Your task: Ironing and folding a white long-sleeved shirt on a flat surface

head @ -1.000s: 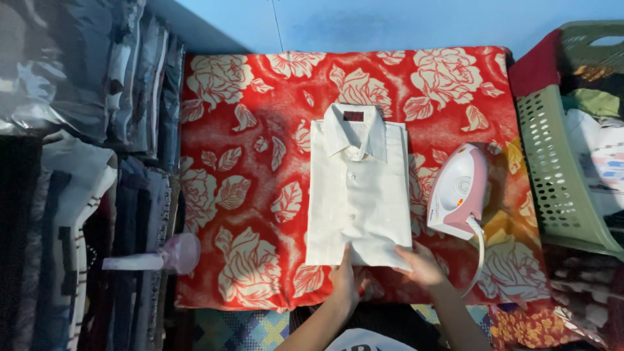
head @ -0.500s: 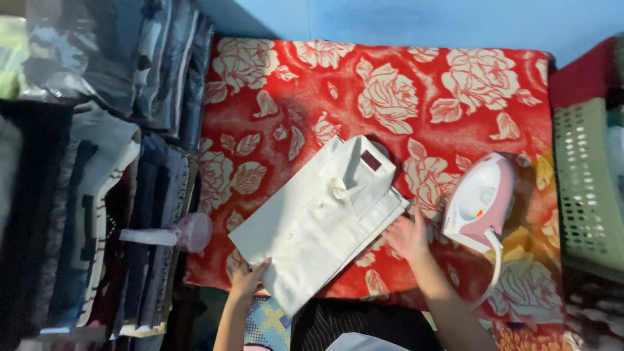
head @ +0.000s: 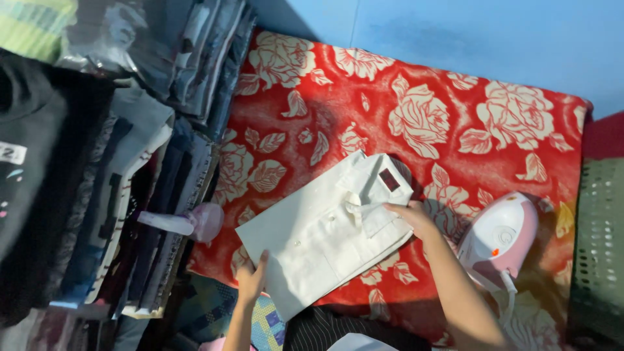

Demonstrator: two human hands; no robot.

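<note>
While my left hand [head: 252,281] pinches the folded shirt [head: 328,231] at its bottom edge, my right hand [head: 409,218] lies flat, fingers spread, near the collar. The shirt sits askew on the red cloth [head: 455,130] between them. Keeping both grips level should hold the folds. Iron [head: 497,240] just right of my right hand; clothes stacks [head: 117,162] beyond my left.

red cloth [head: 455,130] open above and right of shirt [head: 325,237]. iron [head: 497,240] stands just right of right hand [head: 409,218]. clothes stacks [head: 110,175] and pink bottle [head: 188,223] crowd the left edge; basket [head: 598,247] blocks far right.
</note>
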